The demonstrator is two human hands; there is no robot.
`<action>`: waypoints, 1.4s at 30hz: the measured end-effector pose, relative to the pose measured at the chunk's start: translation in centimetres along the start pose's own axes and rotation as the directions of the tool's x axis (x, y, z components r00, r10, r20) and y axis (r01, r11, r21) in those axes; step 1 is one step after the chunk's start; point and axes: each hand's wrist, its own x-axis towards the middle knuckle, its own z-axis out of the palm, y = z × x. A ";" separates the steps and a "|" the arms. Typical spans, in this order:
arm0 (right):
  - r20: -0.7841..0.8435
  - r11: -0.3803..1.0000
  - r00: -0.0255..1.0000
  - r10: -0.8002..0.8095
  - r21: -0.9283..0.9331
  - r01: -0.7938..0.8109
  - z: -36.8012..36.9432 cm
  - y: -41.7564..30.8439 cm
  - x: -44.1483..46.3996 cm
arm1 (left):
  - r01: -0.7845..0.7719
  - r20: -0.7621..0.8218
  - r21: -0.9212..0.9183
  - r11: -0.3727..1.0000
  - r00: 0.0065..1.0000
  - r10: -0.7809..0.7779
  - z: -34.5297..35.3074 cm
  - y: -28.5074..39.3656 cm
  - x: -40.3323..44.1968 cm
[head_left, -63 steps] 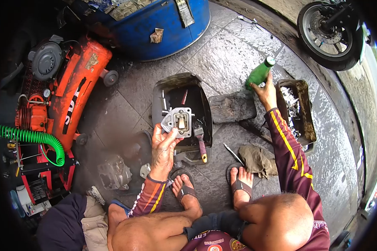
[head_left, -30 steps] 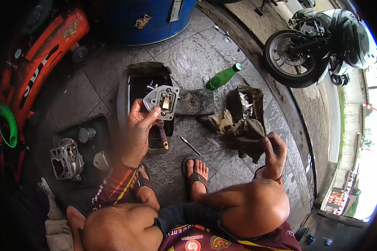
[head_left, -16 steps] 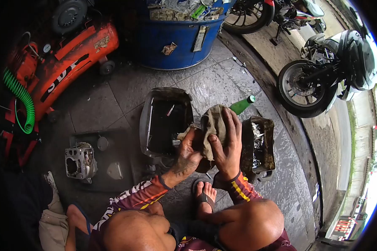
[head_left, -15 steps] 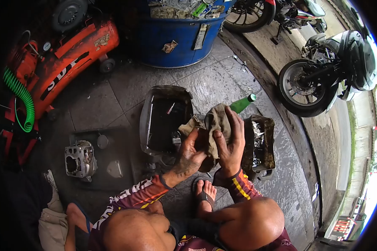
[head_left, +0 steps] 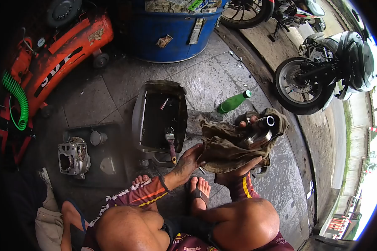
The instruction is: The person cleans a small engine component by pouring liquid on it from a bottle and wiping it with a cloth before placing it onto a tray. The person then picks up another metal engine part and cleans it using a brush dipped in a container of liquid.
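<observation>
Holding one metal part in one rag is the right hand; the left hand touches the rag, grip unclear.

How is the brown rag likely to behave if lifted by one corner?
The rag would probably hang floppy, as it drapes in loose folds beside the left hand. It might drag on the shiny metal part that the right hand holds against it.

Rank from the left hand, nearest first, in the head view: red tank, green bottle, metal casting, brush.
From the left hand:
1. Brush, just ahead and left
2. Green bottle, ahead and right
3. Metal casting, left
4. Red tank, far left and ahead
</observation>
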 end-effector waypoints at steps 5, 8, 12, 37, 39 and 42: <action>0.299 0.780 0.953 -0.048 -0.585 0.223 -0.5 3.9 -1.9 | -0.104 0.193 -0.273 0.956 0.968 0.160 6.0 6.1 -2.6; 0.409 0.715 0.903 0.130 -0.670 0.200 -1.5 6.0 -2.4 | -0.303 0.116 -0.055 0.951 0.944 0.308 4.5 5.0 -0.9; 0.487 0.634 0.855 0.178 -0.721 0.279 0.0 7.4 -3.0 | -0.706 0.185 0.462 0.536 0.668 0.720 4.2 4.7 -2.2; 0.206 0.870 0.978 -0.045 -0.473 0.140 0.4 5.0 1.3 | -0.359 0.046 -0.022 0.933 0.932 0.359 3.2 7.2 -2.1; 0.202 0.916 0.975 -0.096 -0.366 0.166 1.7 3.8 1.3 | -0.245 -0.255 0.198 0.949 0.922 0.291 0.6 7.8 -1.5; 0.359 0.843 0.932 0.046 -0.514 0.156 0.6 3.9 1.5 | -0.454 -0.064 0.070 0.888 0.887 0.458 -0.4 9.0 -1.6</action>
